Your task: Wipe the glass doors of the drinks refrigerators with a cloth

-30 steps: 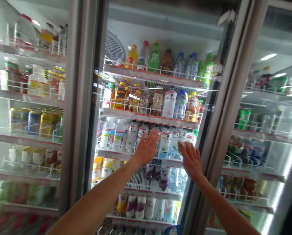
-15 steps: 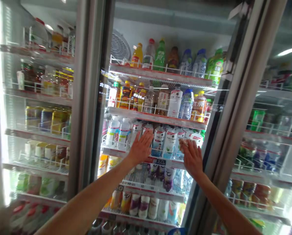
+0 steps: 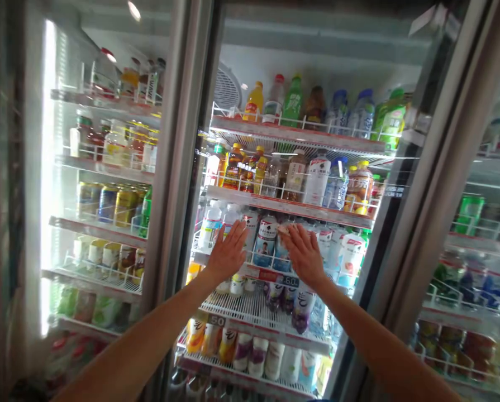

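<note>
I face a lit drinks fridge with a glass door (image 3: 216, 67). My left hand (image 3: 227, 254) lies flat on the glass, fingers spread and up, in front of the row of white bottles (image 3: 266, 240) on the middle shelf. My right hand (image 3: 304, 254) is also flat against the glass, just to the right, and presses a small white cloth (image 3: 282, 229) under its fingertips. The two hands are about a hand's width apart.
The shelves behind the glass hold several bottles: juices on the top shelf (image 3: 291, 131), yoghurt drinks lower down (image 3: 253, 352). A grey door frame (image 3: 174, 167) stands to the left and another (image 3: 438, 184) to the right. Neighbouring fridge sections with cans (image 3: 115, 204) flank both sides.
My right hand has slid left along the glass with the cloth, closer to my left hand. My left hand has shifted slightly left. My view has turned a little to the left.
</note>
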